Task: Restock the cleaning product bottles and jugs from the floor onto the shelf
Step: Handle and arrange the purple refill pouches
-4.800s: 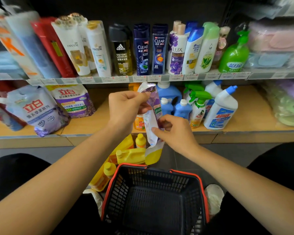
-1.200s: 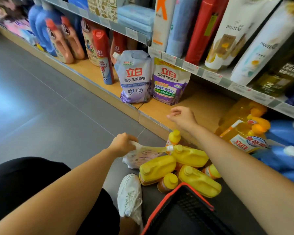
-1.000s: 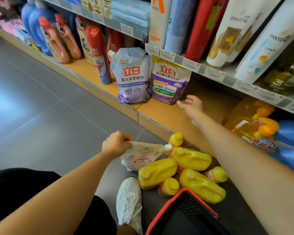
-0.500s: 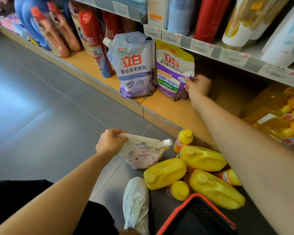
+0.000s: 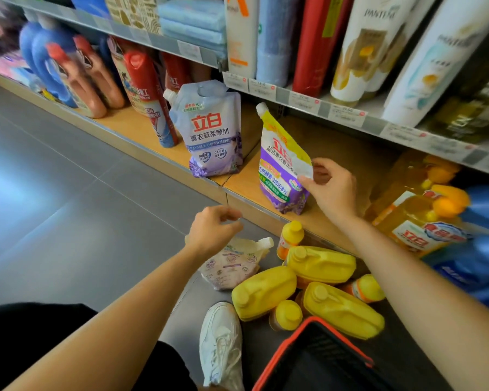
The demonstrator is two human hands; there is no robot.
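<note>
The purple pouch (image 5: 283, 170) is pinched at its edge by the right hand (image 5: 332, 190) on the shelf (image 5: 246, 184). Nothing is held in the left hand (image 5: 209, 231), loosely curled above a pale pouch (image 5: 235, 266). Yellow jugs (image 5: 266, 292) are left on the floor (image 5: 68, 207); most work seems undone.

bare shelf board (image 5: 350, 153) right of purple pouch (image 5: 283, 176), yellow jugs (image 5: 266, 292) crowding floor (image 5: 68, 221) below
</note>
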